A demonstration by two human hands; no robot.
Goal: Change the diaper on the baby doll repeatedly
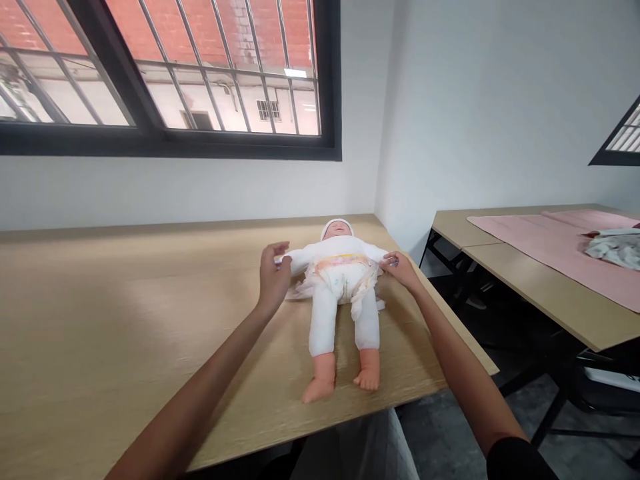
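A baby doll [325,320] lies on its back on the wooden table [150,320], its feet toward me and its arms spread out sideways. It wears a white cap and white clothing, and its feet are bare. Around its hips sits a diaper [344,272] with a coloured waistband and loose, frilly side edges. My left hand [273,277] is at the end of the doll's arm on the left, with thumb and fingers apart around it. On the other side, my right hand [401,269] has its fingers closed at the end of the doll's other arm.
A barred window [230,80] is in the wall behind the table. To the right stands another table [540,280] bearing a pink cloth [530,243] and a bundled pale cloth [615,248]. A dark chair [607,393] is below it at the lower right.
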